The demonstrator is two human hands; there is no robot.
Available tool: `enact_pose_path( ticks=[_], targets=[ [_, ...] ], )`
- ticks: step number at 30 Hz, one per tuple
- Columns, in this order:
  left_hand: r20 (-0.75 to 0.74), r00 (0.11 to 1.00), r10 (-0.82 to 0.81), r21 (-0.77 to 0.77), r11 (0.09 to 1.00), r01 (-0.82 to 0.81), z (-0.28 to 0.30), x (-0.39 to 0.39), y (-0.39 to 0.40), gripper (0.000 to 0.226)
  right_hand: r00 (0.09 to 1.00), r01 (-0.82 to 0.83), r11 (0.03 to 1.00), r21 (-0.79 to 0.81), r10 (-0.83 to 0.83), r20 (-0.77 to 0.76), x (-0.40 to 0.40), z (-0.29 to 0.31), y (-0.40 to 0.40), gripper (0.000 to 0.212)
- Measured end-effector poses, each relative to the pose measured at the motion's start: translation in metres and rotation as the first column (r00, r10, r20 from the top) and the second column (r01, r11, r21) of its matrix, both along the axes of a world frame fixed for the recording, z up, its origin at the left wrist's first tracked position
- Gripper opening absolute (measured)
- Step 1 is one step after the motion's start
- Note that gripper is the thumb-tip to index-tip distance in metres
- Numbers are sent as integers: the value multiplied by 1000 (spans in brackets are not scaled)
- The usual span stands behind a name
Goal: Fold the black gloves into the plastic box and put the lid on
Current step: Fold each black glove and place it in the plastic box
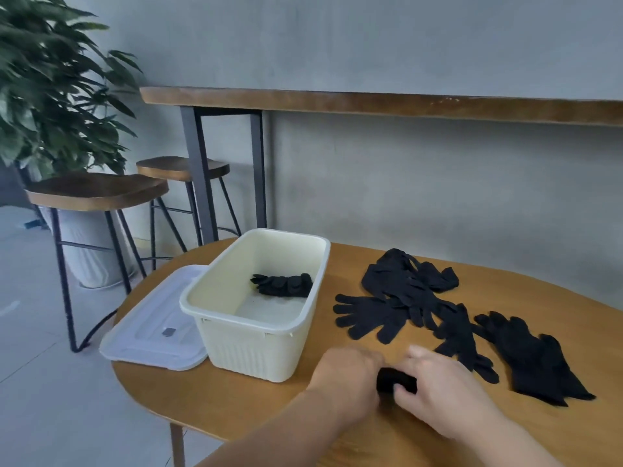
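Observation:
A cream plastic box (pixel 236 318) stands open on the round wooden table (pixel 236 396), with one folded black glove (pixel 283 284) lying at its far end. The translucent white lid (pixel 151 328) lies flat to the box's left. Several loose black gloves (pixel 418 298) are spread to the right of the box. Near the table's front, my left hand (pixel 347 375) and my right hand (pixel 441 385) press together on a small folded black glove (pixel 392 379), which is mostly hidden between them.
Two wooden stools (pixel 97 190) with black metal legs stand behind the table on the left, beside a potted plant (pixel 50 96). A long wooden counter (pixel 371 102) runs along the grey wall. The table's front edge curves close under my forearms.

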State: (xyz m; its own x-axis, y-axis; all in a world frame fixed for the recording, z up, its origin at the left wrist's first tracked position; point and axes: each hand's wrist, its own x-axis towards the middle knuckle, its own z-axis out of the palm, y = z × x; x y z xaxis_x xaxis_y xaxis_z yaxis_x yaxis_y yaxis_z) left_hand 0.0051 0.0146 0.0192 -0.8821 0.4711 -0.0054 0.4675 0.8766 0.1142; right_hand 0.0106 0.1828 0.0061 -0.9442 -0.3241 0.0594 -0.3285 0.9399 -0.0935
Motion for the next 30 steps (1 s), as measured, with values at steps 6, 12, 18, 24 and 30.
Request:
enact_pose_path(
  ticks=[6, 12, 18, 24, 30],
  targets=[
    [-253, 967, -37, -95, 995, 13, 91, -4, -21, 10, 997, -27, 992, -122, 18, -79, -8, 96, -19, 21],
    [-10, 994, 112, 25, 993, -112, 175, -63, -106, 23, 997, -78, 952, -297, 80, -5, -77, 161, -100, 18],
    [194, 945, 265, -396, 902, -172, 142, -146, -147, 36, 961, -93, 995, 21, 84, 264, -171, 129, -184, 22],
    [392, 878, 275, -478, 876, -61, 68, -205, -158, 42, 844, -98, 981, 169, -8, 537, -210, 78, -215, 24],
    [282, 916, 284, -429, 891, -144, 39, -215, -155, 27, 828, -194, 953, 235, 30, 560, -228, 56, -221, 31]
  ],
)
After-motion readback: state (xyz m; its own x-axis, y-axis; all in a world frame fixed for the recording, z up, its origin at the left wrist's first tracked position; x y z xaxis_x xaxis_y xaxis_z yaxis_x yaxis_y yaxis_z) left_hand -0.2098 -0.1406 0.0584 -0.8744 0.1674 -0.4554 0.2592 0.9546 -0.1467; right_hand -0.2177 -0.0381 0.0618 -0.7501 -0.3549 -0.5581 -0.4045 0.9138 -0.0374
